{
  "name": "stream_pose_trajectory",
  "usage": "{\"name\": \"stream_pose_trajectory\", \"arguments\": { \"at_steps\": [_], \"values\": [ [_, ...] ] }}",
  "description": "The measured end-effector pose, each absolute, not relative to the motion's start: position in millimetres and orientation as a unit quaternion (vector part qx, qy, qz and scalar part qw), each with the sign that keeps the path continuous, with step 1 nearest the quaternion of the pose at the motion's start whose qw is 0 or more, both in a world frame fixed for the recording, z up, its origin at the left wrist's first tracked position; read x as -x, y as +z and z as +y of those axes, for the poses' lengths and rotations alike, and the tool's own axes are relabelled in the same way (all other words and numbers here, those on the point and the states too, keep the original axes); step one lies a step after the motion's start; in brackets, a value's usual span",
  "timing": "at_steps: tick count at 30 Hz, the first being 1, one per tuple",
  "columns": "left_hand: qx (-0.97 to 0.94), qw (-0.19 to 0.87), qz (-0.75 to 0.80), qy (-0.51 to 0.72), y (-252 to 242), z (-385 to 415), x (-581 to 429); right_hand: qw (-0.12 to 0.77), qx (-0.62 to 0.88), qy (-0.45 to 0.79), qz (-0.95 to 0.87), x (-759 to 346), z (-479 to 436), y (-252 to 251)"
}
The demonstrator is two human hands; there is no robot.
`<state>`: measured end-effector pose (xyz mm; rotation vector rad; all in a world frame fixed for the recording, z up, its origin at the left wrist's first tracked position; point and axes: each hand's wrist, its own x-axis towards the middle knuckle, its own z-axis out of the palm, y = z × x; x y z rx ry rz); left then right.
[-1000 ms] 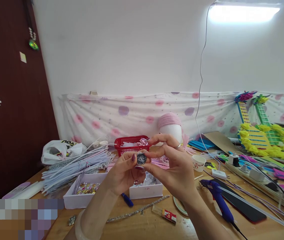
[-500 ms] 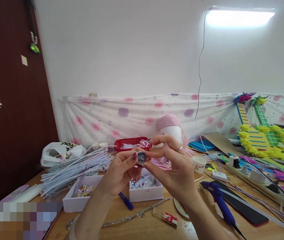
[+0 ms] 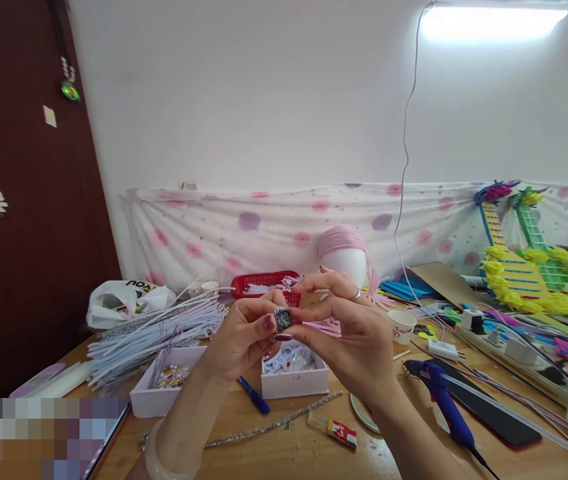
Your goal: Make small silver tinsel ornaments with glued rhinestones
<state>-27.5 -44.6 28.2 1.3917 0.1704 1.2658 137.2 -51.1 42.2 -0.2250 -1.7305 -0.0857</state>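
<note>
A: What are the hands doing?

B: Pinching a small silver piece between them. The left hand has its thumb on the near face at one edge; the right hand grips the opposite edge with thumb and forefinger. It's up off the tabletop.

A: What could go wrong there?

B: It looks like wound tinsel. If one hand eases off before the other has a firm pinch, I'd expect it to spring loose or drop. Squeezing unevenly could crush it out of round.

A: Dropped onto what?

B: Below the hands, a tinsel stem crosses between the forearms, with a blue pen just beyond it. A silver scrap could be hard to spot beside that stem.

A: And right of the right hand?

B: A glue gun, near the wrist. Whether it's hot I can't tell; a careless swing of that arm could knock it.

A: Farther out?

B: Just past the hands, a white box of loose bits could swallow a dropped piece. Behind them sit a red basket and a foam head, both likely out of harm's way.
</note>
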Motion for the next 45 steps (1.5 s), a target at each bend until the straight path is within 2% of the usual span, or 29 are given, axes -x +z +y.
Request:
{"name": "stream_pose_trajectory", "arguments": {
  "at_steps": [16, 21, 24, 29, 35, 39, 45],
  "values": [
    [-0.603, 0.591, 0.086, 0.529, 28.6, -44.7, 30.6, 0.632, 0.086, -0.057, -0.768, -138.9, -54.3, 44.7],
    [-0.588, 0.537, 0.126, 0.592, 32.8, -48.6, 29.8, 0.628, 0.134, -0.053, -0.765, -145.5, -48.8, 43.4],
    [-0.565, 0.499, 0.144, 0.641, 35.4, -50.9, 26.1, 0.627, 0.145, -0.104, -0.758, -147.2, -44.6, 41.9],
    [-0.54, 0.513, 0.154, 0.65, 32.1, -49.7, 18.8, 0.616, 0.15, -0.239, -0.735, -141.7, -40.5, 38.7],
    [-0.538, 0.507, 0.159, 0.654, 28.6, -47.8, 19.4, 0.626, 0.136, -0.298, -0.708, -135.5, -37.1, 34.4],
    [-0.562, 0.49, 0.171, 0.644, 30.9, -49.2, 26.3, 0.635, 0.125, -0.277, -0.71, -135.8, -36.8, 35.9],
    [-0.537, 0.496, 0.197, 0.654, 35.4, -53.2, 30.8, 0.635, 0.126, -0.165, -0.744, -139.6, -34.3, 39.7]
  ]
}}
